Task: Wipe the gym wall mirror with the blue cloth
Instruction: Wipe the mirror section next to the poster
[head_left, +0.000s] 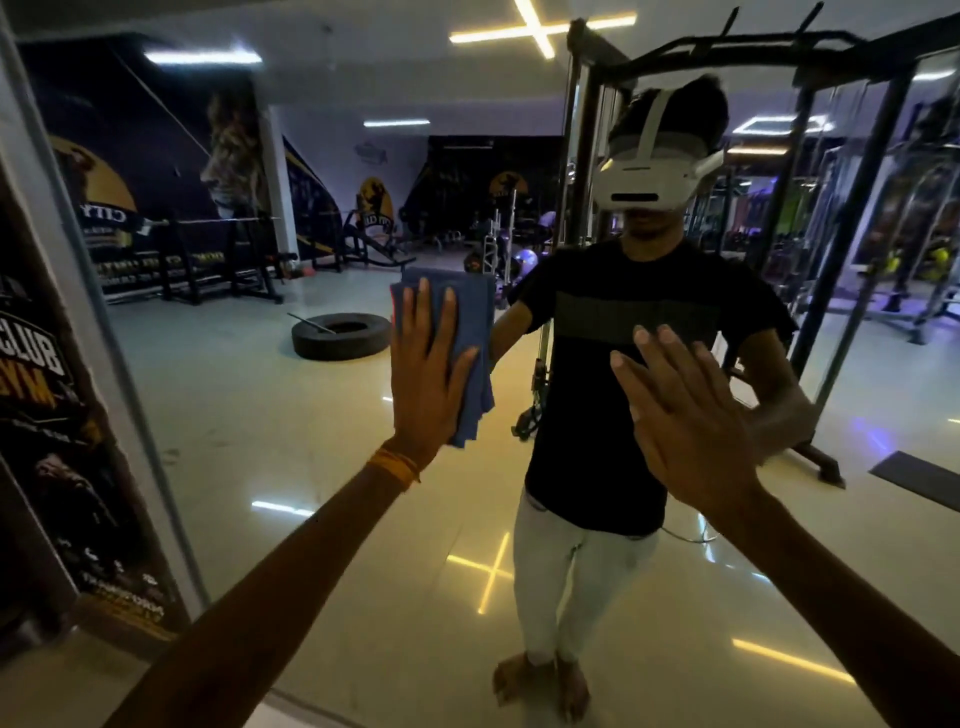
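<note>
At a gym wall mirror (311, 467), seen from the head camera, a person presses a folded blue cloth (470, 312) flat to the glass with the left hand (423, 379). That hand is open, its fingers straight and spread across the left part of the cloth and its thumb out to the right over it. The cloth's upper edge shows above the fingertips, and its lower folds hang past the heel of the palm. An orange wristband (395, 465) circles the wrist just below the cloth.

Right of the cloth and at about its height, the right hand (691, 426) is also open, fingers straight and close together, holding nothing. Whether its palm touches the glass cannot be told, though its blurred reflection shows just beyond it.

Just right of the cloth stands the reflected person (597, 415) in a dark T-shirt and pale trousers, barefoot on a glossy floor (363, 597) and wearing a white headset (649, 176). Left of the cloth, the mirror shows a black tyre (340, 338) lying flat on that floor. Far left of the cloth, a dark poster (52, 415) with pale and yellow lettering shows beyond a pale upright strip. Far right of the cloth a black rack (857, 234) is reflected, and above the cloth glows a cross of ceiling lights (540, 26).
</note>
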